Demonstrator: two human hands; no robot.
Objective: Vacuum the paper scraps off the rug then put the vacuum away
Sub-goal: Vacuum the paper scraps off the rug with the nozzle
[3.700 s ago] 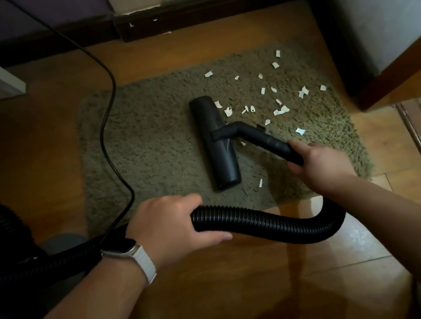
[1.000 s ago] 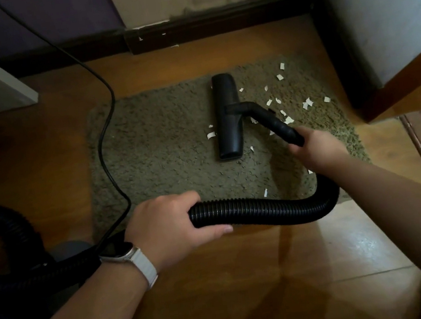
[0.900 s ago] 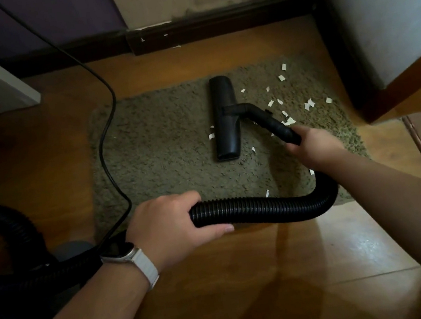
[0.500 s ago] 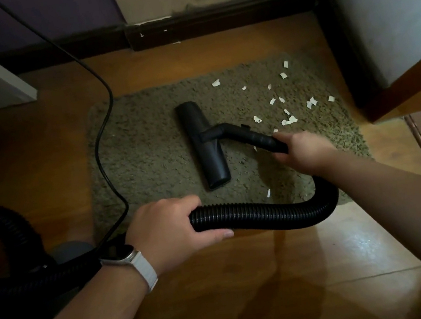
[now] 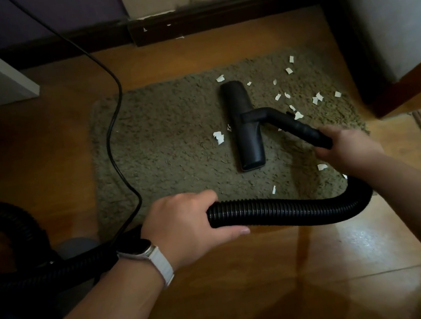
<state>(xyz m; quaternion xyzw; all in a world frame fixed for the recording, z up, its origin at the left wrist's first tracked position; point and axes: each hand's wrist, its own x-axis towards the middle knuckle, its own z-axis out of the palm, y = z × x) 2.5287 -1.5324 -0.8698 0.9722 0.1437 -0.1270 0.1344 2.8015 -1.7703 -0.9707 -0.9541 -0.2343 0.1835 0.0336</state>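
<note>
Vacuuming was in hand: right hand gripped the wand, left hand the hose, nozzle flat on the rug; the next pass likely needed to go right, over the scraps.

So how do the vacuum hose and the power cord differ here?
The vacuum hose is thick and ribbed; the power cord is thin and smooth. The left hand grips the hose; no hand holds the cord. The hose curves along the rug's near edge up to the right hand on the rigid tube; the cord snakes in from the far side over the rug's left part. Both are black and lead toward the lower left.
</note>
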